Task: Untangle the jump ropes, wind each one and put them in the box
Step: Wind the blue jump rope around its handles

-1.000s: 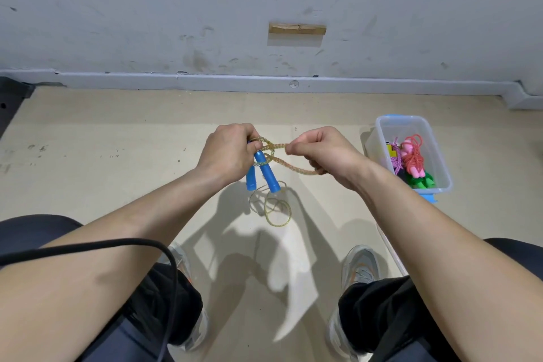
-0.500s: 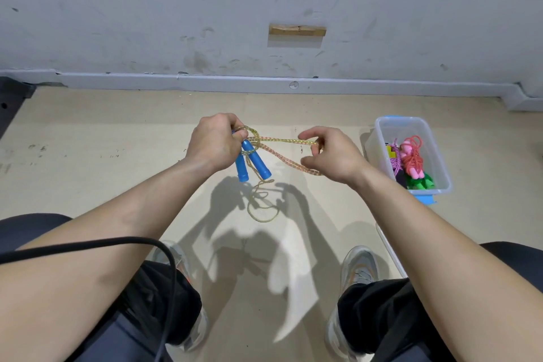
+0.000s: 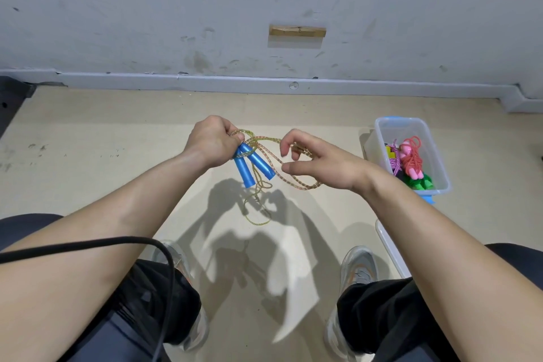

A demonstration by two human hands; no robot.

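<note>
The step in hand is winding: this rope looks untangled, and it is being coiled between the hands above the floor. The left grip is closed round the two blue handles, held side by side with their ends pointing down, and it also clamps the turns gathered at their tops. The right grip is half-curled, its fingers hooked loosely through a loop that runs back to the handles, the thumb sticking out straight. A slack tail hangs below the handles towards the floor.

The box stands on the floor near the right grip, with a pink rope and others already inside it.

Next, I judge, the right grip has to carry its loop round the handles and lay it beside the earlier turns. The tail then needs drawing up and wrapping the same way. Tension must stay even, or the turns may slip off the smooth handles.
</note>
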